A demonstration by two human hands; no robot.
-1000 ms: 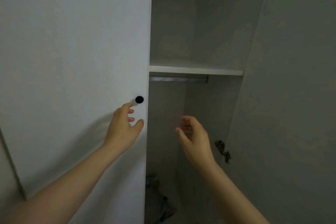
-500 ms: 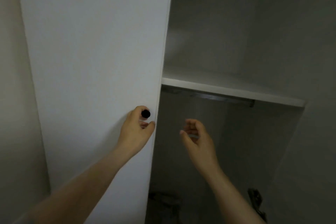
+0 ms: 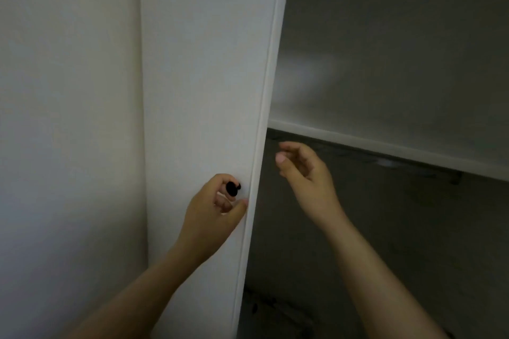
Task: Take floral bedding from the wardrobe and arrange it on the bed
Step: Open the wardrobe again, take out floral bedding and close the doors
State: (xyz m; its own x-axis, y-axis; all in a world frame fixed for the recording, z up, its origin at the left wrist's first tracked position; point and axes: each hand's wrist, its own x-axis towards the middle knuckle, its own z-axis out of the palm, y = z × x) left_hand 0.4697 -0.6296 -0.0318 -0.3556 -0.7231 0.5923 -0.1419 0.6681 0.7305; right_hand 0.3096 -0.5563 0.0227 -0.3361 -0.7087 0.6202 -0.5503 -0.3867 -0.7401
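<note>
A white wardrobe door (image 3: 203, 91) stands in front of me, swung partly outward. My left hand (image 3: 214, 215) grips its small black knob (image 3: 232, 189) with the fingers curled around it. My right hand (image 3: 305, 173) hovers just right of the door's edge, inside the wardrobe opening, fingers loosely curled and holding nothing. A dark heap of fabric (image 3: 275, 316) lies dimly at the bottom of the wardrobe; I cannot make out any floral pattern. The bed is out of view.
A white shelf (image 3: 385, 148) crosses the open wardrobe, with a hanging rail (image 3: 413, 170) just beneath it. A plain wall (image 3: 68, 118) runs along the left of the door. The wardrobe interior is dark.
My left hand reached the black knob and closed on it, and the door has swung outward. My view shifted right and up. The right hand rose slightly near the door's edge.
</note>
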